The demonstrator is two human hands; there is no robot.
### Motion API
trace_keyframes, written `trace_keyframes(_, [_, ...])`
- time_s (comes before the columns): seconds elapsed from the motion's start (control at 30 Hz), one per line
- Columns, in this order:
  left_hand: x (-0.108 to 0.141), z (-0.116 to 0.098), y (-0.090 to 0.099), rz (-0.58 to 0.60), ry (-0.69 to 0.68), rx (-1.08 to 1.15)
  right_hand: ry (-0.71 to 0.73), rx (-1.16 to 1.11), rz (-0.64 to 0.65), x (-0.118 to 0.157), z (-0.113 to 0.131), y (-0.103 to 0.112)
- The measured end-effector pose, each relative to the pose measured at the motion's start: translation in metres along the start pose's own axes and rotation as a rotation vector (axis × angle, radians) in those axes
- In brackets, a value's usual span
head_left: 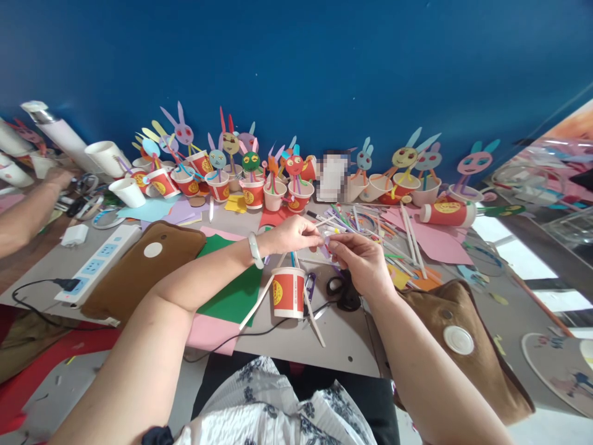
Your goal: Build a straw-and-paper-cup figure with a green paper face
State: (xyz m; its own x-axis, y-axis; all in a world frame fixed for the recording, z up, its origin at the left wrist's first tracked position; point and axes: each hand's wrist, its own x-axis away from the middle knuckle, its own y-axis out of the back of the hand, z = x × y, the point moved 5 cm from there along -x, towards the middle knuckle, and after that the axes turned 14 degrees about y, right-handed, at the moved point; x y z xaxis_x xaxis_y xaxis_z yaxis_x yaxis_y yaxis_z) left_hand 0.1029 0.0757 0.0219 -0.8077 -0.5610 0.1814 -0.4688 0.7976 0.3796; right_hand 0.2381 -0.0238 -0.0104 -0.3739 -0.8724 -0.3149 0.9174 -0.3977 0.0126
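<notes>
Over the table's middle, my left hand (296,235) and my right hand (360,262) meet with fingertips pinched close together. Between them shows a small pale, purplish scrap (326,240), too small to name. A bracelet (255,250) circles my left wrist. Just below my hands stands an upright red-and-white paper cup (288,293) with a yellow emblem. White sticks (259,299) slant down on both sides of it, and blue stems rise from its mouth. Scissors with black handles (348,293) lie to the cup's right, partly under my right hand.
Paper cups with rabbit-faced figures (252,162) line the blue wall. Green paper (231,295), a brown pouch (143,266) and a power strip (99,259) lie left. Colored sticks (370,222) and another brown pouch (467,352) are right. Another person's arm (32,213) reaches in far left.
</notes>
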Motion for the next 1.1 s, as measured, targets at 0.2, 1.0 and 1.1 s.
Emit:
trace_keyframes(0.2, [0.002, -0.002, 0.0, -0.001, -0.008, -0.04, -0.016, 0.004, 0.049, 0.001, -0.002, -0.004])
trace_keyframes(1.0, [0.005, -0.005, 0.006, -0.042, 0.001, 0.041, -0.071, 0.055, 0.158, 0.003, -0.002, -0.012])
trace_keyframes(1.1, [0.004, -0.001, 0.006, -0.033, 0.068, 0.109, -0.053, 0.032, 0.115, 0.003, -0.003, -0.009])
